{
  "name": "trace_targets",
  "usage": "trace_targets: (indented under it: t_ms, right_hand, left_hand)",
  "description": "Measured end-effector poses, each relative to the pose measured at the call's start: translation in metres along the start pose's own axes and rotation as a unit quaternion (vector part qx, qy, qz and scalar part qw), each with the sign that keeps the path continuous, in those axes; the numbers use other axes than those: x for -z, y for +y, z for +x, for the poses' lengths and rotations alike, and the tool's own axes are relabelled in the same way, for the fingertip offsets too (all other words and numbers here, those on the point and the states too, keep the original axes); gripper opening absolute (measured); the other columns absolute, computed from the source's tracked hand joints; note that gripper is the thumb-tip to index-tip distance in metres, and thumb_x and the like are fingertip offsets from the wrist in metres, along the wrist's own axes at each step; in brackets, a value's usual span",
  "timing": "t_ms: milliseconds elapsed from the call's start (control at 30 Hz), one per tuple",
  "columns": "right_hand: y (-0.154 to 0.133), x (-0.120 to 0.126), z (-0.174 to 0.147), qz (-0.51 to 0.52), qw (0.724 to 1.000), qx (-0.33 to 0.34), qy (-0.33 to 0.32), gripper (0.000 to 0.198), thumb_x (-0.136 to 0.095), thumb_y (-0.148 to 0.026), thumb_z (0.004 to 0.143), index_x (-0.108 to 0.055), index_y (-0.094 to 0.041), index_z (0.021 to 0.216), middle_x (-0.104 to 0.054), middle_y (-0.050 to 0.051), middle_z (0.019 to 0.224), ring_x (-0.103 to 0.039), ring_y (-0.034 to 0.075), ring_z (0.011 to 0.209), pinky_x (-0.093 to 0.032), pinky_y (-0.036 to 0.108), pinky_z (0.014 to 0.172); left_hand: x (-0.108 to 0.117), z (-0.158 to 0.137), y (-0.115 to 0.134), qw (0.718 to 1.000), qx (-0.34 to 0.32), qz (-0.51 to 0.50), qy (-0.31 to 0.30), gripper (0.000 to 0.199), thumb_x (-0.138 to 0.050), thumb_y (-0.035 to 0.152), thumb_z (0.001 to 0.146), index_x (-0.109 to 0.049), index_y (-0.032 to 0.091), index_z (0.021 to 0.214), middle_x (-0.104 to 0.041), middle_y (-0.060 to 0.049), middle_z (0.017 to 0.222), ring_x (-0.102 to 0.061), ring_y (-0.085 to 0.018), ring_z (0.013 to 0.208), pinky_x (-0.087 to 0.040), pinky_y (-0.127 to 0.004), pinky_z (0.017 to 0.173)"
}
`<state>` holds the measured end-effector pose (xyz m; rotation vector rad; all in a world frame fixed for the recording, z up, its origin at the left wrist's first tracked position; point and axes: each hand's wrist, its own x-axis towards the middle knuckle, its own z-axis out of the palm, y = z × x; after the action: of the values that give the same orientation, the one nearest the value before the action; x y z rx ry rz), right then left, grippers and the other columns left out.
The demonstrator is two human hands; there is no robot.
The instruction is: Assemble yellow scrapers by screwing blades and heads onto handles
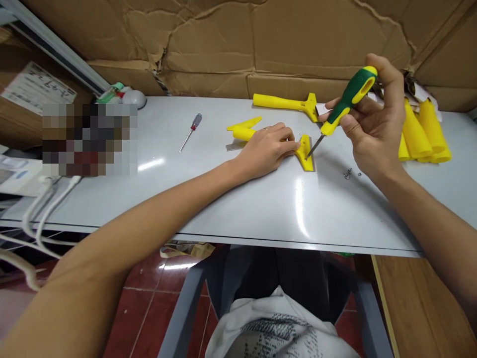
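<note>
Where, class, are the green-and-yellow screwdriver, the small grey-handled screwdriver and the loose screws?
Green-and-yellow screwdriver (346, 102): head view, on its handle.
Small grey-handled screwdriver (193, 127): head view, on its red collar.
Loose screws (348, 174): head view, on the cluster's middle.

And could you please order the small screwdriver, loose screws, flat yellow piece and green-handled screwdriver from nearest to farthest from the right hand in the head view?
1. Green-handled screwdriver: in the right hand.
2. Loose screws: on the table, close by.
3. Flat yellow piece: farther left.
4. Small screwdriver: farthest left.
</note>
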<state>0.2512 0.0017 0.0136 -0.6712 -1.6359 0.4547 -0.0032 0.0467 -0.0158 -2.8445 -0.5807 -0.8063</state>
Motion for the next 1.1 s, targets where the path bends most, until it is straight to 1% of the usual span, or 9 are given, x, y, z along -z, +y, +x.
trace_targets:
  t_ms: [133, 267, 433, 533, 667, 833, 933, 1033, 1100]
  right_hand:
    - [0.000, -0.001, -0.001, -0.005, 1.000, 0.001, -0.006, 0.066, -0.084, -0.057, 0.092, -0.053, -0.061, 0.150, -0.060, -0.001, 0.136, -0.078, 0.021, 0.111, -0.073, 0.052, 0.107]
    - [-0.004, 0.002, 0.003, 0.003, 0.999, 0.000, -0.043, 0.065, -0.085, -0.054, 0.092, -0.053, -0.063, 0.148, -0.060, -0.002, 0.133, -0.077, 0.021, 0.113, -0.072, 0.054, 0.109]
    - [-0.016, 0.004, 0.010, 0.026, 0.996, -0.002, -0.086, 0.061, -0.088, -0.051, 0.090, -0.058, -0.063, 0.142, -0.047, -0.010, 0.158, -0.078, 0.021, 0.117, -0.073, 0.048, 0.106]
    - [-0.021, 0.004, 0.011, 0.007, 0.996, 0.003, -0.094, 0.061, -0.088, -0.050, 0.091, -0.057, -0.066, 0.141, -0.047, -0.010, 0.155, -0.079, 0.019, 0.112, -0.073, 0.047, 0.103]
    - [-0.016, -0.001, 0.008, -0.047, 0.998, 0.031, -0.039, 0.069, -0.091, -0.065, 0.083, -0.057, -0.060, 0.142, -0.056, -0.006, 0.138, -0.075, 0.014, 0.095, -0.073, 0.039, 0.084]
    - [-0.007, -0.015, 0.003, -0.141, 0.982, 0.090, 0.082, 0.081, -0.098, -0.072, 0.069, -0.056, -0.053, 0.136, -0.059, -0.006, 0.131, -0.059, 0.004, 0.070, -0.051, 0.020, 0.052]
    - [-0.009, -0.020, 0.000, -0.179, 0.964, 0.126, 0.151, 0.076, -0.100, -0.065, 0.069, -0.057, -0.049, 0.130, -0.056, -0.007, 0.134, -0.050, -0.002, 0.062, -0.046, 0.016, 0.046]
    - [-0.010, -0.020, -0.005, -0.191, 0.965, 0.093, 0.155, 0.076, -0.103, -0.053, 0.070, -0.055, -0.049, 0.130, -0.053, -0.007, 0.136, -0.054, -0.002, 0.064, -0.049, 0.016, 0.047]
    - [-0.009, -0.021, -0.007, -0.179, 0.969, 0.070, 0.152, 0.075, -0.102, -0.056, 0.071, -0.056, -0.048, 0.131, -0.052, -0.006, 0.137, -0.058, 0.001, 0.070, -0.051, 0.018, 0.051]
  left_hand:
    - [0.001, 0.000, 0.000, 1.000, 0.005, -0.007, -0.009, 0.027, -0.052, 0.029, 0.114, -0.077, 0.022, 0.120, -0.077, -0.009, 0.113, -0.066, -0.024, 0.104, -0.046, -0.037, 0.077]
    - [0.001, 0.000, -0.001, 1.000, 0.006, -0.016, -0.012, 0.026, -0.052, 0.027, 0.114, -0.077, 0.022, 0.120, -0.077, -0.009, 0.114, -0.066, -0.024, 0.105, -0.048, -0.038, 0.079]
    - [-0.002, 0.000, -0.003, 1.000, 0.013, -0.025, -0.013, 0.025, -0.053, 0.027, 0.112, -0.076, 0.024, 0.122, -0.075, -0.008, 0.115, -0.067, -0.026, 0.109, -0.052, -0.041, 0.084]
    - [-0.002, 0.002, -0.002, 0.999, 0.017, -0.028, -0.016, 0.026, -0.052, 0.027, 0.112, -0.076, 0.025, 0.122, -0.074, -0.008, 0.117, -0.067, -0.026, 0.110, -0.052, -0.042, 0.084]
    - [0.001, 0.003, 0.001, 0.999, 0.028, -0.020, -0.038, 0.028, -0.049, 0.027, 0.113, -0.077, 0.024, 0.119, -0.074, -0.010, 0.118, -0.066, -0.028, 0.112, -0.051, -0.043, 0.084]
    - [0.006, 0.003, 0.006, 0.998, 0.036, 0.004, -0.053, 0.030, -0.047, 0.028, 0.113, -0.077, 0.023, 0.114, -0.073, -0.011, 0.117, -0.065, -0.029, 0.112, -0.049, -0.043, 0.080]
    - [0.008, 0.002, 0.009, 0.998, 0.032, 0.021, -0.051, 0.029, -0.049, 0.027, 0.113, -0.077, 0.022, 0.112, -0.073, -0.011, 0.115, -0.066, -0.028, 0.108, -0.045, -0.041, 0.075]
    - [0.008, 0.001, 0.011, 0.998, 0.029, 0.036, -0.045, 0.028, -0.050, 0.026, 0.112, -0.078, 0.021, 0.110, -0.073, -0.011, 0.115, -0.066, -0.027, 0.106, -0.040, -0.039, 0.071]
    - [0.008, 0.001, 0.012, 0.998, 0.023, 0.038, -0.042, 0.028, -0.050, 0.026, 0.113, -0.078, 0.021, 0.110, -0.074, -0.010, 0.113, -0.066, -0.026, 0.105, -0.040, -0.039, 0.071]
